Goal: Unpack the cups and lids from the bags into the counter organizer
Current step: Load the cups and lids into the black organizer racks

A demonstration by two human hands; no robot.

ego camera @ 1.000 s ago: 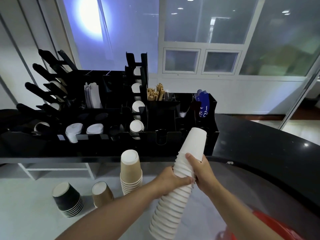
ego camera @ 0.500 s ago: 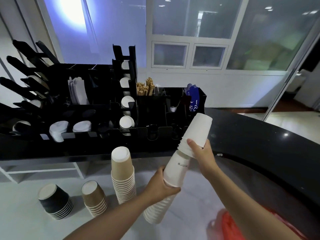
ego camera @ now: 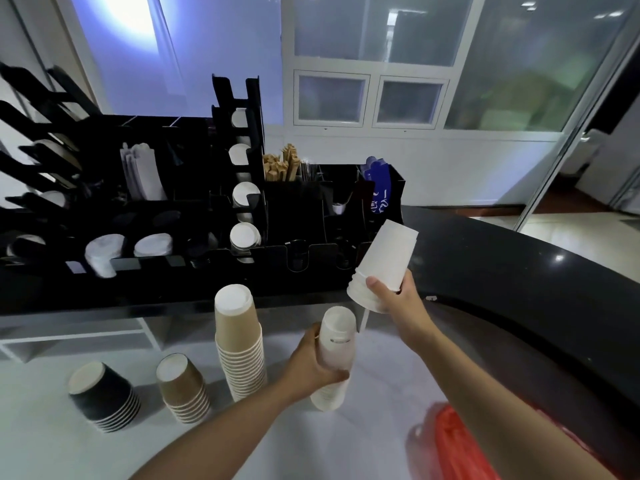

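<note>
White cup stacks point(ego camera: 382, 268), point(ego camera: 334, 358) apart, upper clasped in right hand point(ego camera: 398, 296), lower in left hand point(ego camera: 313, 367).

The right hand point(ego camera: 398, 299) holds a short stack of white cups point(ego camera: 382, 268) upside down, just apart from the taller white stack point(ego camera: 334, 358) in the left hand's point(ego camera: 311, 368) grip. Tan cups point(ego camera: 239, 341), shorter tan ones point(ego camera: 181, 388) and black cups point(ego camera: 102, 396) sit on the white tabletop point(ego camera: 381, 393), with the black organizer point(ego camera: 173, 223) along its far edge and a red bag point(ego camera: 457, 445) at the near right corner.
</note>
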